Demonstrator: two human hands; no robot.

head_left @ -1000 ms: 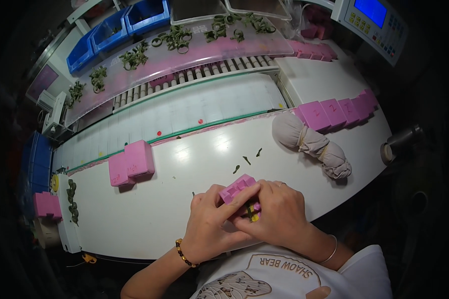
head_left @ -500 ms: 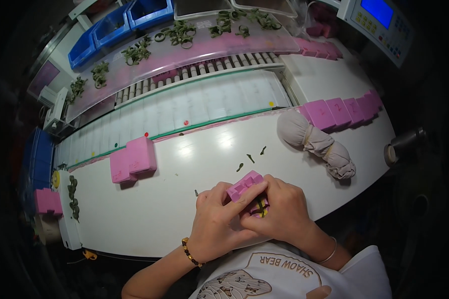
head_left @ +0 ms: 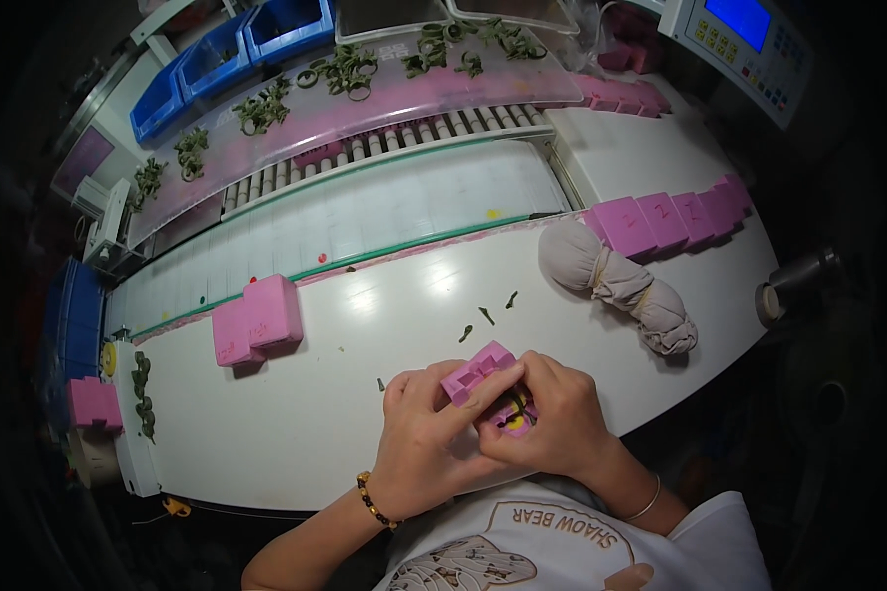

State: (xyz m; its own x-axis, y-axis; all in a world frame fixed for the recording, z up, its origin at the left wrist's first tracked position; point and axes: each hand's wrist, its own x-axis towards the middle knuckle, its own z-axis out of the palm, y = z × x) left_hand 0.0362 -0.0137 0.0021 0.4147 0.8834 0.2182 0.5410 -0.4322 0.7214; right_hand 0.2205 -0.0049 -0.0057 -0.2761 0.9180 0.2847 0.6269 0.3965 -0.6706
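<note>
My left hand [head_left: 426,428] and my right hand [head_left: 560,414] are closed together around a pink rubber mould [head_left: 476,368], low over the near edge of the table. The mould is bent apart, its notched end showing above my left thumb. Between my fingers a dark green strip [head_left: 520,407] lies inside it beside a yellow patch [head_left: 512,422]. My right fingertips are at this opening and hide part of it. Just beyond my hands, several small green scraps [head_left: 486,316] are scattered on the white table [head_left: 266,424].
Two pink moulds [head_left: 271,310] stand left of centre, and a row of them [head_left: 623,227] at right. A tied grey cloth bundle [head_left: 621,281] lies near my right hand. Beyond run a green-edged conveyor belt [head_left: 365,212] and a clear shelf [head_left: 296,138] bearing green ring-shaped pieces [head_left: 353,69].
The coloured dots on the conveyor belt have shifted left along it. My hands keep nearly the same grip on the mould, and the yellow patch inside shows a little more. The view has shifted slightly.
</note>
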